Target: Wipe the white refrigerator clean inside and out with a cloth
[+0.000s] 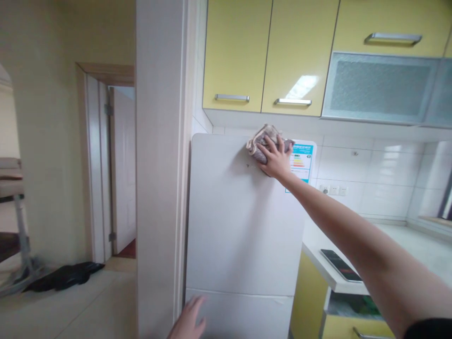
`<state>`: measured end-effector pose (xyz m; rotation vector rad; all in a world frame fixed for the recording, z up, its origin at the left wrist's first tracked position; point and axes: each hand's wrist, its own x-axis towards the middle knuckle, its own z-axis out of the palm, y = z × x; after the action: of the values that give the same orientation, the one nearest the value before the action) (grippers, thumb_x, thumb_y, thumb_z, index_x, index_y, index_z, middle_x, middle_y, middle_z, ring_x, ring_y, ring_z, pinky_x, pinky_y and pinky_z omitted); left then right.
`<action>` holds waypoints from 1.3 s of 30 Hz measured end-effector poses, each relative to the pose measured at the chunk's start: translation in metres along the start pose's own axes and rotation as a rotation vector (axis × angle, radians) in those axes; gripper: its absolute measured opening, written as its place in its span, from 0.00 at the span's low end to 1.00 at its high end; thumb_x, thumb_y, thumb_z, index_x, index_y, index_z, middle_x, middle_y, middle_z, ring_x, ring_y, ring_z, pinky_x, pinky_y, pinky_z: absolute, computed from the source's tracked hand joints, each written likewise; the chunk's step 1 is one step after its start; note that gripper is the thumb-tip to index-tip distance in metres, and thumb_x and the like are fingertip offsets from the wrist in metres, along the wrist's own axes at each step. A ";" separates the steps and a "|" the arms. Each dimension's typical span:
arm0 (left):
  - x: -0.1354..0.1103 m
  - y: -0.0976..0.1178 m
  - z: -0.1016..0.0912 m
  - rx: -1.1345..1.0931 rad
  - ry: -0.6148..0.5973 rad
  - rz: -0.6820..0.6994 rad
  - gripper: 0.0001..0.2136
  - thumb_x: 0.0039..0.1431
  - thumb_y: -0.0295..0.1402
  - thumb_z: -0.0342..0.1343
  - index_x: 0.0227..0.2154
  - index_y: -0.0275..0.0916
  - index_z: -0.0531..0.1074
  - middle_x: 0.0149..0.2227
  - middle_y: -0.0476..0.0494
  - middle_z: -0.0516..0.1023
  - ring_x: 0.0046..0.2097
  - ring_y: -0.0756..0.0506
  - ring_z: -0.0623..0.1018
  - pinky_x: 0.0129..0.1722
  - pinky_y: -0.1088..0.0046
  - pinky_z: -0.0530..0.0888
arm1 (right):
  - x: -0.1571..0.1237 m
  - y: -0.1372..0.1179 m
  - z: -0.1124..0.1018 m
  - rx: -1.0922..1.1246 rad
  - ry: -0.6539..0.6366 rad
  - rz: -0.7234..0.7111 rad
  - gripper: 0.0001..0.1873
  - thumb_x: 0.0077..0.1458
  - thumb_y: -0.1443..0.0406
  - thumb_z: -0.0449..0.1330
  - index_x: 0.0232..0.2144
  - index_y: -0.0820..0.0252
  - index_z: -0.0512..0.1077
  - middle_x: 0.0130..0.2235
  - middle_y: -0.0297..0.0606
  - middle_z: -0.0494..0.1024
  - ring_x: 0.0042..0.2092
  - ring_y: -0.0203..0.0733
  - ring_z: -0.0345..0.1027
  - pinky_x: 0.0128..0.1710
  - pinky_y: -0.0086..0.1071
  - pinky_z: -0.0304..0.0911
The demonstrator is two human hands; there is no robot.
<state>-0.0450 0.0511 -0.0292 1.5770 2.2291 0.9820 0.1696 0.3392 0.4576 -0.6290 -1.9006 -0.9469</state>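
Observation:
A white refrigerator [233, 226] stands in front of me, with a seam between its upper and lower doors. My right hand [275, 157] reaches up and presses a folded, patterned brown cloth [259, 141] against the top of the upper door. Its fingers are spread over the cloth. Just right of that hand, an energy label [303, 162] is stuck on the door, partly covered by my hand and forearm. Low in the view, my left hand [190, 320] is beside the lower door, slightly blurred, its fingers apart and nothing in it.
Yellow wall cabinets [236, 52] hang above the refrigerator. To the right is a white counter [318, 261] bearing a dark flat device [341, 266], with wall sockets [334, 190] behind. A wide door frame [160, 169] borders the left side. A black bag [67, 277] lies on the floor.

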 end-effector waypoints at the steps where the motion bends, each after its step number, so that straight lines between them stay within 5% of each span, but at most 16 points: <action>1: 0.025 0.011 -0.018 0.025 0.055 0.053 0.22 0.60 0.30 0.59 0.58 0.48 0.75 0.64 0.41 0.73 0.68 0.37 0.71 0.72 0.53 0.66 | -0.013 0.020 -0.001 -0.028 0.004 0.067 0.46 0.55 0.55 0.63 0.74 0.46 0.57 0.78 0.44 0.46 0.75 0.77 0.29 0.63 0.82 0.36; 4: 0.100 0.068 -0.093 0.072 0.296 0.329 0.23 0.60 0.28 0.52 0.59 0.40 0.72 0.62 0.36 0.75 0.66 0.38 0.73 0.71 0.53 0.67 | -0.044 0.067 -0.005 -0.090 0.002 0.221 0.46 0.55 0.56 0.60 0.74 0.46 0.55 0.78 0.44 0.46 0.74 0.76 0.33 0.61 0.82 0.44; 7: 0.161 0.139 -0.174 0.131 0.576 0.527 0.23 0.61 0.28 0.53 0.59 0.40 0.71 0.60 0.35 0.75 0.65 0.37 0.73 0.70 0.52 0.68 | -0.064 0.091 -0.008 -0.078 -0.026 0.230 0.45 0.55 0.56 0.59 0.74 0.46 0.57 0.77 0.45 0.48 0.74 0.76 0.36 0.60 0.81 0.47; 11: 0.207 0.203 -0.240 0.155 0.872 0.487 0.26 0.62 0.28 0.54 0.64 0.34 0.67 0.67 0.29 0.67 0.71 0.35 0.66 0.73 0.52 0.63 | -0.078 0.099 -0.006 -0.038 -0.044 0.154 0.44 0.54 0.56 0.61 0.73 0.45 0.59 0.76 0.45 0.50 0.73 0.77 0.36 0.61 0.81 0.45; 15: 0.225 0.236 -0.288 0.257 0.914 0.470 0.28 0.63 0.30 0.54 0.67 0.34 0.65 0.72 0.30 0.61 0.74 0.33 0.59 0.74 0.50 0.59 | -0.085 0.102 -0.002 -0.039 -0.034 0.108 0.45 0.52 0.56 0.63 0.72 0.46 0.60 0.76 0.46 0.51 0.73 0.78 0.37 0.61 0.80 0.45; 18: 0.237 0.257 -0.345 0.370 0.984 0.465 0.29 0.66 0.31 0.51 0.69 0.33 0.63 0.73 0.30 0.60 0.75 0.33 0.57 0.76 0.45 0.49 | -0.086 0.103 0.000 -0.043 -0.028 0.094 0.44 0.52 0.56 0.63 0.71 0.46 0.61 0.75 0.46 0.53 0.72 0.78 0.38 0.60 0.79 0.46; 22: 0.255 0.272 -0.416 0.579 0.910 0.486 0.23 0.68 0.30 0.45 0.64 0.36 0.68 0.64 0.31 0.74 0.70 0.35 0.66 0.75 0.41 0.35 | -0.090 0.104 0.002 -0.040 -0.013 0.074 0.41 0.54 0.55 0.62 0.70 0.46 0.64 0.75 0.47 0.54 0.72 0.79 0.40 0.59 0.79 0.48; 26: 0.267 0.261 -0.442 0.650 0.840 0.536 0.20 0.62 0.25 0.47 0.54 0.38 0.75 0.55 0.35 0.81 0.62 0.37 0.75 0.74 0.40 0.33 | -0.096 0.102 0.004 -0.040 -0.011 0.087 0.41 0.53 0.56 0.61 0.69 0.45 0.65 0.75 0.46 0.55 0.73 0.78 0.40 0.60 0.77 0.49; 33: 0.274 0.235 -0.436 0.542 0.891 0.712 0.27 0.60 0.25 0.51 0.63 0.41 0.70 0.63 0.45 0.76 0.72 0.43 0.64 0.76 0.51 0.30 | -0.085 0.069 0.007 0.019 0.040 0.275 0.42 0.52 0.57 0.59 0.71 0.44 0.63 0.76 0.44 0.53 0.73 0.79 0.37 0.58 0.81 0.46; 39: 0.260 0.236 -0.438 0.481 0.939 0.716 0.28 0.62 0.26 0.55 0.65 0.33 0.65 0.73 0.48 0.62 0.75 0.45 0.53 0.78 0.53 0.38 | -0.049 0.031 0.006 0.004 0.054 0.219 0.41 0.53 0.56 0.58 0.70 0.44 0.63 0.76 0.44 0.51 0.73 0.78 0.34 0.60 0.81 0.42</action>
<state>-0.2093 0.1635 0.4956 2.6562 2.6205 1.7558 0.2121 0.3597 0.4236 -0.7838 -1.7450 -0.8117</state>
